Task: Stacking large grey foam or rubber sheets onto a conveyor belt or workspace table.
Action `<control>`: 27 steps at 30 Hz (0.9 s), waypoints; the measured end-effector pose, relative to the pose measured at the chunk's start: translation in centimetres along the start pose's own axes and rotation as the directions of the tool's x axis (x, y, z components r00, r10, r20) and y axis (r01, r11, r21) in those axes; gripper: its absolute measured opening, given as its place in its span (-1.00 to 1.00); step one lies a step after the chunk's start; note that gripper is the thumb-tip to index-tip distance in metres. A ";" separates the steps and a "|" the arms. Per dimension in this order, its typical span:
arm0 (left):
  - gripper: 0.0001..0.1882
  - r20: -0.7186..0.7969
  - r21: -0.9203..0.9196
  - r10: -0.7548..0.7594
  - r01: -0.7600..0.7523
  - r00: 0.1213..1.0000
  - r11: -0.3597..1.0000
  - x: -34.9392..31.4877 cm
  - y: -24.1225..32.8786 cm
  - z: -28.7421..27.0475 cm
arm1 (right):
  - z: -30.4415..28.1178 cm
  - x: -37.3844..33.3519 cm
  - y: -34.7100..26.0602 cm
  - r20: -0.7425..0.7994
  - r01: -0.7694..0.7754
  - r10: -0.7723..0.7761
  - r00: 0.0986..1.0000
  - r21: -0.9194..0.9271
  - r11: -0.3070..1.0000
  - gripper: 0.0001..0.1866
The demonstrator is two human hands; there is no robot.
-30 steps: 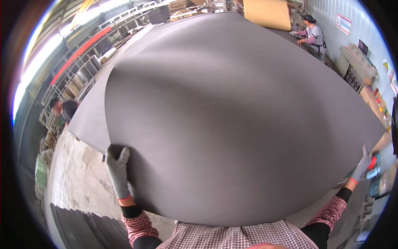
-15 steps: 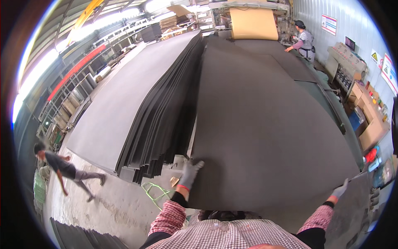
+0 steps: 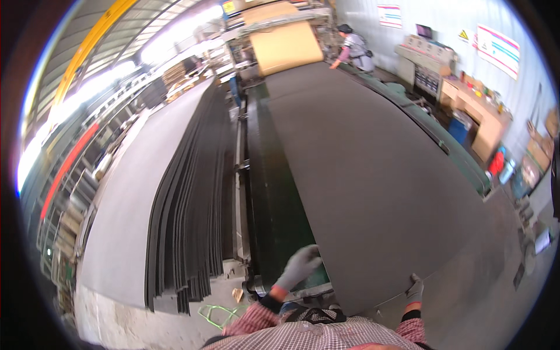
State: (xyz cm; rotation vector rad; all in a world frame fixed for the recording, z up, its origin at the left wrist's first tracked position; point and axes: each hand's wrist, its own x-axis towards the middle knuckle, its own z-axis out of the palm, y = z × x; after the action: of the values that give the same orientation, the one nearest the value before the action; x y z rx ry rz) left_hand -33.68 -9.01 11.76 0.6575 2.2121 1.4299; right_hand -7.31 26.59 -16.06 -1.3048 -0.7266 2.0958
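Observation:
A large dark grey sheet (image 3: 379,175) stretches from the far machine to just in front of me, lying partly over a dark green conveyor bed (image 3: 271,192). My left hand (image 3: 298,269), in a grey glove, is at the sheet's left edge with its fingers curled against it; the fingertips are partly hidden. At the near edge, toward the right corner, my gloved right hand (image 3: 415,290) pinches the sheet. To the left stands a thick stack of similar sheets (image 3: 186,221), its layers fanned and uneven along the side.
A tan sheet (image 3: 286,46) hangs over the machine at the far end. Beside it, a co-worker (image 3: 354,49) leans toward the bed's right side. A control console (image 3: 429,61) and a wooden desk (image 3: 475,114) line the right wall. Green strapping (image 3: 219,315) lies on the floor.
The dark sheet has shifted right, baring the green bed along its left side. My hands have come closer together. The view has swung, and a person walking at the left has left it.

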 end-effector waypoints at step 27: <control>-0.66 -0.833 0.547 0.291 0.777 0.470 0.312 -30.4 12.7 -27.9 | 0.0 -7.9 8.0 -0.106 0.086 -0.067 0.992 0.187 0.979 -0.53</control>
State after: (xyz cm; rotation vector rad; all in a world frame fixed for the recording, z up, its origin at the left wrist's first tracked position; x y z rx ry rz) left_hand -23.59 -42.70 36.89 -0.4757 3.6764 -0.1274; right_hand -5.75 15.49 -16.77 -1.2451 -0.5103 1.9707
